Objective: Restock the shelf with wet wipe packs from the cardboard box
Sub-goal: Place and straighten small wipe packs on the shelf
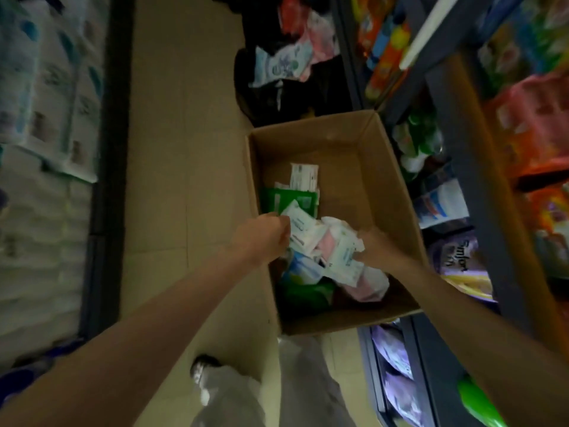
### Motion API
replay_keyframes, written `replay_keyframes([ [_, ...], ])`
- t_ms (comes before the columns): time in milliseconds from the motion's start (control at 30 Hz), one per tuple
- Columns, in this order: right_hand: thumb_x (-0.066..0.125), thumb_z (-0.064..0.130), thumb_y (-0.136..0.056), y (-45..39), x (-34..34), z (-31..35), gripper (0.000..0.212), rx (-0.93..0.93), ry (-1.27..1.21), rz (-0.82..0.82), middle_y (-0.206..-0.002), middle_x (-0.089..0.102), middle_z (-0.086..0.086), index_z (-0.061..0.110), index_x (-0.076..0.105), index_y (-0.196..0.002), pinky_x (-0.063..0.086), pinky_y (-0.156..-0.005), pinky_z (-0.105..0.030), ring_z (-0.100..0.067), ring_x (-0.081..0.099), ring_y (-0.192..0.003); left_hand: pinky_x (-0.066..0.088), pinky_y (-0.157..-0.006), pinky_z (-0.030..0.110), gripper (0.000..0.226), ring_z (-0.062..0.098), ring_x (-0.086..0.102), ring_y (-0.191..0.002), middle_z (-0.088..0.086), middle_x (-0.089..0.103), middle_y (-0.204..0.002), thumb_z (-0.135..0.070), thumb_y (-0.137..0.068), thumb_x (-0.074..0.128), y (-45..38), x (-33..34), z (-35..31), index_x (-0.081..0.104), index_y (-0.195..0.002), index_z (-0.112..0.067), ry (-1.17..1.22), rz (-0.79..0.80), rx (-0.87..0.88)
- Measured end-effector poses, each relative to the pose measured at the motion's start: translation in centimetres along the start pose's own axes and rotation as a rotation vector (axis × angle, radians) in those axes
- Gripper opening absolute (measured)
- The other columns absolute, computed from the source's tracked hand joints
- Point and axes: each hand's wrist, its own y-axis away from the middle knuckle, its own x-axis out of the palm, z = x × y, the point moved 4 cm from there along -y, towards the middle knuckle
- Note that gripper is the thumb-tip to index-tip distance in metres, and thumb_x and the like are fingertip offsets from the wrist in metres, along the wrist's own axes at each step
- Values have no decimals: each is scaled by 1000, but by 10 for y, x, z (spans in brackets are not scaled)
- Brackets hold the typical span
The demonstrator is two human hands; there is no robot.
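Head view: both hands reach into the box (323,131) at frame centre. The left hand (261,234) and right hand (374,245) each pinch an end of a bunch of packs (323,241), its long axis running left to right between them. The shelf (471,211) lies right, nearer the right hand.

A brown open box (335,143) is seen mid-frame; white, pink and green packs (320,241) are heaped inside, lower half.

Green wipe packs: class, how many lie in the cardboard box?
2: one flat green wipe pack beyond the hands, one at the near end; others may be buried.
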Motion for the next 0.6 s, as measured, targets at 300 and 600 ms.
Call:
replay_keyframes([
  [300,80,34,-67,-53,44,-34,99,166,131,-69,-145,26,-12,14,19,-143,26,-108,-44,-35,27,-133,43,-77,30,25,29,59,-100,12,59,-113,-14,-89,51,-41,41,4,59,-111,-6,145,-28,-65],
  [600,78,11,-71,-31,-19,47,34,-236,-551,163,-92,70,-15,-4,66,-100,47,-60,-22,-22,67,-78,43,-99,33,80,20,48,-122,1,50,-132,-20,-72,77,-53,35,3,33,-139,-17,698,109,-82],
])
